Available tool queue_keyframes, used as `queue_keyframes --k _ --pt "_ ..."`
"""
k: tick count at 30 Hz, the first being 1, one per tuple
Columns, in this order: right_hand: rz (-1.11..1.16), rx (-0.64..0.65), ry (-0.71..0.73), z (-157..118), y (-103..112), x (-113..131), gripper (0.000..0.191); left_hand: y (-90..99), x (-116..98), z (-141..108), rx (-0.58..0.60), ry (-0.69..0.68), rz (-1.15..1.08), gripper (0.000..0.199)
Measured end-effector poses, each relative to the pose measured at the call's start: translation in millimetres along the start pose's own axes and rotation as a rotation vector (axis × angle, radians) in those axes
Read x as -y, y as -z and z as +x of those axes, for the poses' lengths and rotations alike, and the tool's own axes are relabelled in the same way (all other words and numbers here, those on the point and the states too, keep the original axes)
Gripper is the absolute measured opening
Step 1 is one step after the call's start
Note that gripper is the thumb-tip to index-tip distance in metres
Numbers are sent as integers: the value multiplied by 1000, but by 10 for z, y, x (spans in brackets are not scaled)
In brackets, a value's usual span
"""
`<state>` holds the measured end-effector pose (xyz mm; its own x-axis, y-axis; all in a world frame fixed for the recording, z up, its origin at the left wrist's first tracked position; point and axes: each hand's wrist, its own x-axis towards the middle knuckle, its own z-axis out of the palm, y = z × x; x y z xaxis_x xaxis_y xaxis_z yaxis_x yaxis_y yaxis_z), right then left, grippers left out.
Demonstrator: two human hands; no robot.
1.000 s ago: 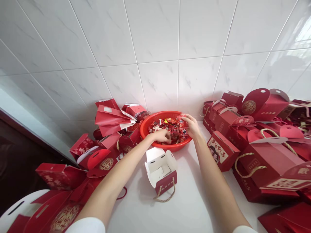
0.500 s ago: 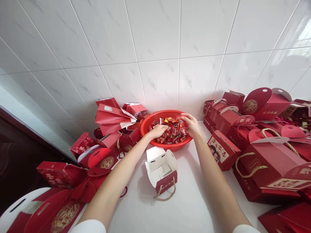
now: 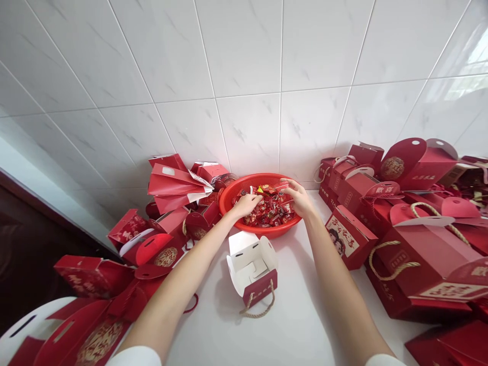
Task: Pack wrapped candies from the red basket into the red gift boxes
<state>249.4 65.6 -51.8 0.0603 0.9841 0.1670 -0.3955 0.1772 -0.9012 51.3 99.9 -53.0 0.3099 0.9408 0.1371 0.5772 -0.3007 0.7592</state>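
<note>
A red plastic basket (image 3: 263, 234) holds a heap of small red-wrapped candies (image 3: 270, 209), one of them with a yellow patch. My left hand (image 3: 246, 205) reaches over its front left rim, fingers bent down among the candies; whatever lies under the fingertips is hidden. At the right side of the basket my right hand (image 3: 299, 198) has its thumb and fingers around a red candy packet (image 3: 282, 187). In front of the basket stands an open gift box (image 3: 253, 267), dark red outside and white inside. Its interior shows only folded bottom flaps, and a rope handle (image 3: 263, 314) droops forward.
Red gift boxes and folded cartons (image 3: 177, 185) crowd the left side, some standing open. More red boxes (image 3: 423, 254) with rope handles are stacked on the right. Behind the white table (image 3: 251, 345) rises a tiled wall (image 3: 247, 51).
My right hand has shifted slightly, its fingers now lower over the packet. The left hand stays among the candies almost unmoved. The basket and open box keep their places.
</note>
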Motion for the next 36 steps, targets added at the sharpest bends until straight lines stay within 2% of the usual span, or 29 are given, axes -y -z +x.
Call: queue_keyframes --k 7,12,17,22,27,32,36 --pt "-108 53 -84 13 7 -39 47 -20 -99 -9 4 -83 -167 38" --pt "-201 186 -98 33 -7 -80 24 -19 -153 -12 -33 -134 -289 30" --pt "-260 271 -107 -1 -47 -41 33 6 -175 -51 -19 -229 -409 30" --pt "-239 319 -148 -31 -72 13 36 -5 -183 -64 -7 -254 -473 34" --pt "-148 340 -180 -26 -43 35 37 -17 -153 -44 47 -234 -602 45" --pt "-112 372 -184 -32 -24 41 35 -11 -155 -49 113 -191 -707 42" --pt "-169 336 -141 -17 -13 11 29 -2 -168 -62 121 -143 -701 41"
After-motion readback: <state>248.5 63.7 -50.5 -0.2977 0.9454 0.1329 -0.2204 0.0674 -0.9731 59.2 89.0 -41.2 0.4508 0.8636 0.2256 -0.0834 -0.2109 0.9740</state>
